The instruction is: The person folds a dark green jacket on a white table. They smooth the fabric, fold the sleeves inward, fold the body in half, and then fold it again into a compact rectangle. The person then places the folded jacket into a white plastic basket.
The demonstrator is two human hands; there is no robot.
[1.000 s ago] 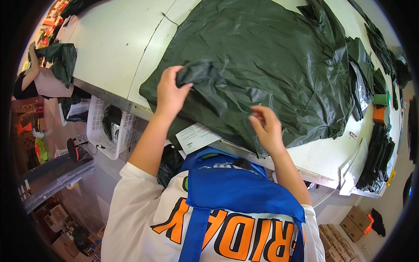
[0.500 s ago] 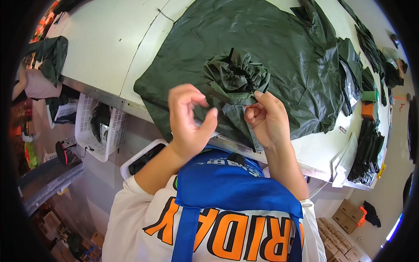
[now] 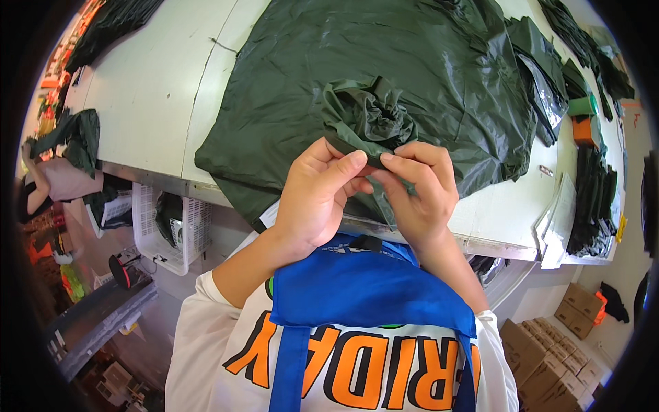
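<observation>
A dark green, shiny waterproof garment [image 3: 281,96] is spread over the white table. Near its front edge a gathered, elastic-looking opening [image 3: 386,118] stands up in a ring of puckered fabric. My left hand [image 3: 310,192] pinches the near edge of this ring between thumb and fingers. Close beside it, my right hand [image 3: 424,189] grips the same edge, thumb and forefinger pressed together. The fingertips of both hands almost meet, and the fabric between them is partly hidden.
White plastic baskets [image 3: 199,230] with dark items stand below the table's left edge. Folded dark packs [image 3: 592,206], papers [image 3: 557,216] and a green roll [image 3: 582,105] lie at the right. Another person [image 3: 65,180] handles dark fabric at the far left. Cardboard boxes [image 3: 549,364] are stacked lower right.
My left hand, open and apart from the fabric before, has come right and closed on the ring's edge beside my right hand. The view has shifted slightly.
</observation>
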